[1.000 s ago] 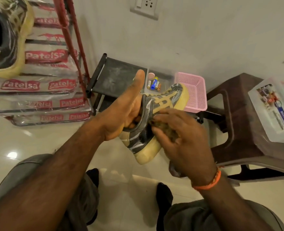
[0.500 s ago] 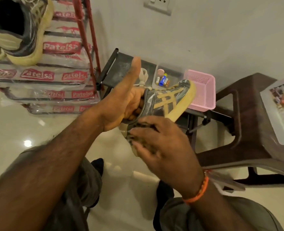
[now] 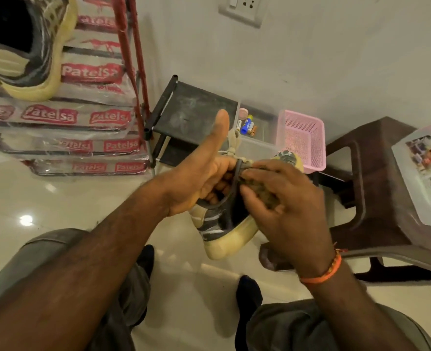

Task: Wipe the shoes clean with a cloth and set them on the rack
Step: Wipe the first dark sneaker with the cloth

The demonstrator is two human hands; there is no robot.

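Head view, nearest first: my knees and socked feet frame the tiled floor, and above them I hold the shoe (image 3: 222,231) in mid-air, heel end toward me and toe pointing away. My left hand (image 3: 199,183) has its fingers tucked inside the collar, gripping it, with the thumb sticking straight up; I judge that grip keeps the shoe steady and lets me turn it against the wiping. My right hand (image 3: 285,198) is bunched round the cloth (image 3: 265,196), a dark wad pressed to the upper near the laces (image 3: 234,145), so the rubbing pressure goes into the side my left hand braces.

Beyond the hands stands a low black rack (image 3: 196,110), beside it a clear tray with batteries (image 3: 246,126) and a pink basket (image 3: 303,138). To the right is a brown stool (image 3: 376,188) carrying a clear box (image 3: 422,173); its label is too blurred to read. At far left a second shoe (image 3: 29,46) sits on stacked packs (image 3: 82,117) printed "Patelsa" in white on red. A wall socket (image 3: 245,7) is furthest.
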